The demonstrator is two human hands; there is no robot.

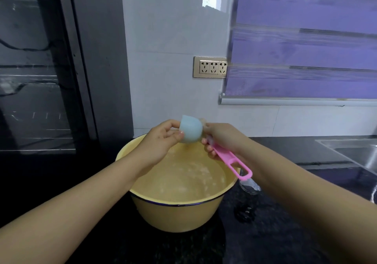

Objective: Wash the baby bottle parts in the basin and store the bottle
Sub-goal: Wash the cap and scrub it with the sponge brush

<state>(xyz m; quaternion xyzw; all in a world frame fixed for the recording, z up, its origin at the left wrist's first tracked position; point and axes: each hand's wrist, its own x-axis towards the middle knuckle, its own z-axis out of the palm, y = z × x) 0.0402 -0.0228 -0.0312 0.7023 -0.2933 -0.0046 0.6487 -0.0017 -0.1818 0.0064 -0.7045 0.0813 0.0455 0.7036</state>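
Observation:
My left hand [163, 139] pinches a pale blue bottle cap [190, 130] by its rim, held above the far side of the yellow basin [177, 214]. The basin holds soapy water with foam. My right hand [220, 139] grips the pink handle of a bottle brush [232, 163]; the brush head touches the cap's far right side and is mostly hidden behind it. A clear glass bottle [250, 186] stands on the dark counter just right of the basin, partly hidden under the brush handle and my right forearm.
The dark counter [275, 233] runs under the basin. A steel sink [355, 153] lies at the far right. A wall socket panel [211, 67] and a purple window blind [306, 49] are behind. A dark glass-fronted cabinet [40, 80] stands at the left.

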